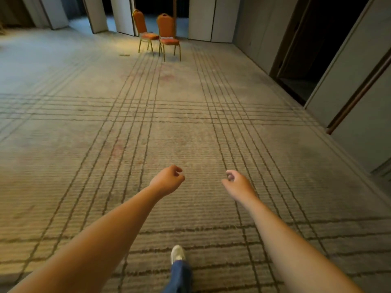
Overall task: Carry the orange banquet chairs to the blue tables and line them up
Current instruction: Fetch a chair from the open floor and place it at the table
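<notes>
Carpet [190, 134] with dark crossing stripes covers the hall floor under you; nearest, your pale shoe [177, 253] and blue trouser leg [179, 275] stand on it; above them both bare forearms reach forward; your left hand [168, 179] is loosely curled and grasps nothing; your right hand [237, 182] is likewise relaxed and empty. Well beyond the hands lies a long stretch of bare floor; at its far end stand the two orange chairs [167, 32], just beside each other, near the pale wall panels [224, 17]. Each chair is upright on its four gold legs, its long axis vertical through the tall back; the seats point towards your right and a little towards you, the backs on the left. No blue tables show from here, so by my judgement these two chairs are not yet carried; you have to reach them, lift them, find the tables and line them up.
</notes>
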`<action>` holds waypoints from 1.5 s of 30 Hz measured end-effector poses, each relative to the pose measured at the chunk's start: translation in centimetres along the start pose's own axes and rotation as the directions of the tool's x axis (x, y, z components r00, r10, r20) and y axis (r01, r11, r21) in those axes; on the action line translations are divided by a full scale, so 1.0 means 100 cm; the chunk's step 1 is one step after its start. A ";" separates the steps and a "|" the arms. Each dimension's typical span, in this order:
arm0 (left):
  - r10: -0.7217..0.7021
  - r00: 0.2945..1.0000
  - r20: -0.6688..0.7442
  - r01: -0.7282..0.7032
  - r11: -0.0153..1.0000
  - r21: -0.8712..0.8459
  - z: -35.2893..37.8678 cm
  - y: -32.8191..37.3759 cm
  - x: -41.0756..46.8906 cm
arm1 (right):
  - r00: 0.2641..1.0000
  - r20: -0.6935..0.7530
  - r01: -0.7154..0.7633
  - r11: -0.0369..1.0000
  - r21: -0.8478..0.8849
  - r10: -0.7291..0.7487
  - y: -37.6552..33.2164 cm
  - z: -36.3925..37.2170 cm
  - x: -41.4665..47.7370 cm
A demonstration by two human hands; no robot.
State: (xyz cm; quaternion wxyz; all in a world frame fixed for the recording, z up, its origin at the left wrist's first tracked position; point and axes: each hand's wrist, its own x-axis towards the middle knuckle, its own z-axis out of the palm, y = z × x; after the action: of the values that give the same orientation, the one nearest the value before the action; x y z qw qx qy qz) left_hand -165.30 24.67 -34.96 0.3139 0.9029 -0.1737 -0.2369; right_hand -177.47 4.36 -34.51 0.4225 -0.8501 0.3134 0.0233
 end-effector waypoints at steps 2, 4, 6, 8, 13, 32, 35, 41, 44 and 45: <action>-0.006 1.000 -0.013 0.006 1.000 -0.028 -0.013 0.009 0.058 | 1.000 0.001 0.004 1.000 -0.003 -0.004 -0.015 -0.009 0.060; -0.014 1.000 -0.021 0.013 0.999 -0.043 -0.031 0.024 0.117 | 1.000 0.007 -0.006 1.000 -0.016 0.006 -0.033 -0.020 0.120; -0.017 0.999 -0.034 0.015 0.998 -0.053 -0.048 0.040 0.171 | 1.000 0.005 0.001 1.000 -0.018 -0.001 -0.049 -0.030 0.173; -0.012 0.999 -0.039 0.010 0.998 -0.063 -0.063 0.057 0.215 | 1.000 -0.013 0.010 1.000 -0.017 -0.010 -0.066 -0.042 0.220; -0.044 0.999 -0.005 0.044 0.997 -0.066 -0.083 0.092 0.321 | 1.000 0.007 0.014 1.000 -0.024 -0.013 -0.095 -0.059 0.334; -0.224 0.971 -0.087 0.211 0.967 -0.141 -0.180 0.220 0.769 | 0.975 0.195 0.132 0.985 -0.109 -0.109 -0.240 -0.167 0.843; -0.224 0.971 -0.084 0.210 0.966 -0.150 -0.203 0.231 0.835 | 0.973 0.190 0.152 0.981 -0.121 -0.127 -0.264 -0.174 0.911; -0.196 0.977 -0.089 0.182 0.973 -0.145 -0.261 0.238 1.004 | 0.976 0.158 0.166 0.980 -0.111 -0.148 -0.329 -0.178 1.069; -0.177 0.980 -0.089 0.163 0.976 -0.146 -0.304 0.246 1.088 | 0.980 0.136 0.159 0.984 -0.078 -0.147 -0.366 -0.179 1.146; -0.164 0.983 -0.088 0.150 0.978 -0.145 -0.319 0.249 1.118 | 0.981 0.121 0.159 0.985 -0.067 -0.150 -0.379 -0.181 1.172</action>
State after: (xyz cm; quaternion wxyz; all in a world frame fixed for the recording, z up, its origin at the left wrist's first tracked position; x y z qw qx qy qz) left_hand -59.82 -30.05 -32.38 0.3643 0.9006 -0.0691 -0.2269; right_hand -66.53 -52.09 -31.89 0.4077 -0.8846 0.2206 0.0515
